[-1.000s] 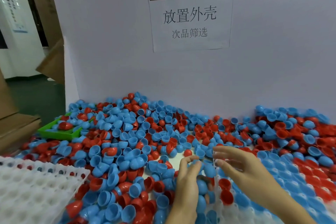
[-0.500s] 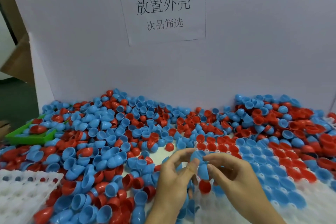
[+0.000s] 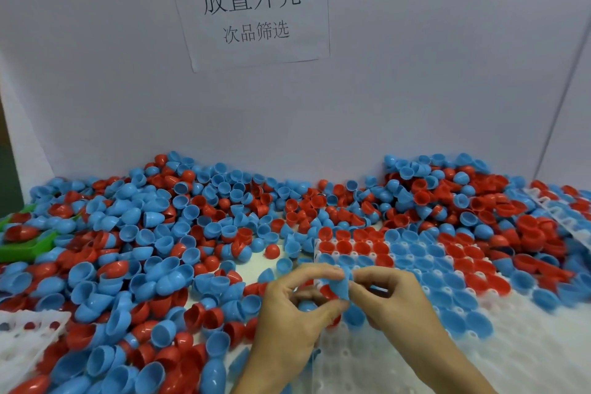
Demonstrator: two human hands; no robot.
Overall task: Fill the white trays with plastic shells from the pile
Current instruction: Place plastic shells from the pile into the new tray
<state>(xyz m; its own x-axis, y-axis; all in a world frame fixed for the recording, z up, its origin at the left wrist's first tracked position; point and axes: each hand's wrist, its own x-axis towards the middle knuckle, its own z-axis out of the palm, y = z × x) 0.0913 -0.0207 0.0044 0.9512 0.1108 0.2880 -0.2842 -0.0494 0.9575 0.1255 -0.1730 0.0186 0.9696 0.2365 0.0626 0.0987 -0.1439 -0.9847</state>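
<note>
So a second ago my hands were apart, now left hand [image 3: 292, 313] and right hand [image 3: 388, 297] both pinch one blue shell [image 3: 341, 285] over the white tray [image 3: 399, 361], probably separating stuck halves before seating.

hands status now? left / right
Left hand: grip closed, pinching the blue shell.
Right hand: grip closed, pinching the same blue shell.

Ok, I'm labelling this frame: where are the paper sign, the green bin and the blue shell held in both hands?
paper sign [image 3: 252, 9], head view, middle of sheet.
green bin [image 3: 32, 248], head view, front wall.
blue shell [image 3: 342, 285], head view, outer side between the fingers.
</note>
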